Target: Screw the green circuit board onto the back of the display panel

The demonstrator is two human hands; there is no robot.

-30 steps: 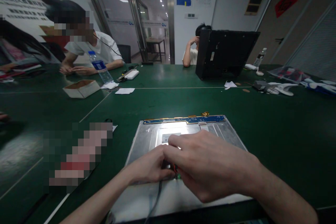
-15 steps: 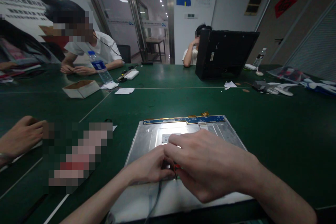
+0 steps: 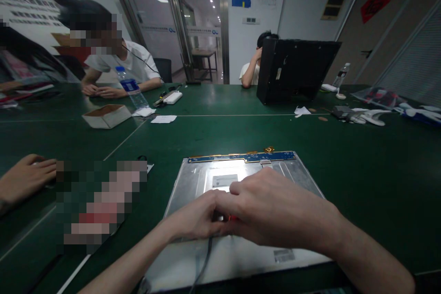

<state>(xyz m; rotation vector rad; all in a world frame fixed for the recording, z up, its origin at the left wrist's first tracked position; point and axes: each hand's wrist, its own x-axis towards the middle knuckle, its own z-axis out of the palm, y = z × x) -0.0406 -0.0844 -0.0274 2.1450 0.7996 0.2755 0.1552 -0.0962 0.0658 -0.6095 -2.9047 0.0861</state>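
Observation:
A silver LCD panel [image 3: 196, 183] lies back side up before me, a blue circuit board [image 3: 220, 158] along its far edge. Over its near part, both my hands meet with fingertips together. My left hand [image 3: 200, 216] is closed in a pinch, and a dark cable [image 3: 206, 259] runs out beneath it toward me. Reaching across from the right, my right hand [image 3: 272, 209] is closed too. Between the hands shows a bit of red wire [image 3: 233, 217]; its ends are hidden by my fingers.
Another person's hand [image 3: 31, 177] rests at the left, near a blurred-out object [image 3: 106, 206]. Farther back are an open box [image 3: 107, 117], a tilted water bottle [image 3: 132, 89] and a black monitor-like case [image 3: 296, 71]. People sit across the green table [image 3: 372, 179].
My right hand has turned lower and flatter, its fingers closer to my left hand, showing a label on the panel's near part. The other person's hand at left has flattened.

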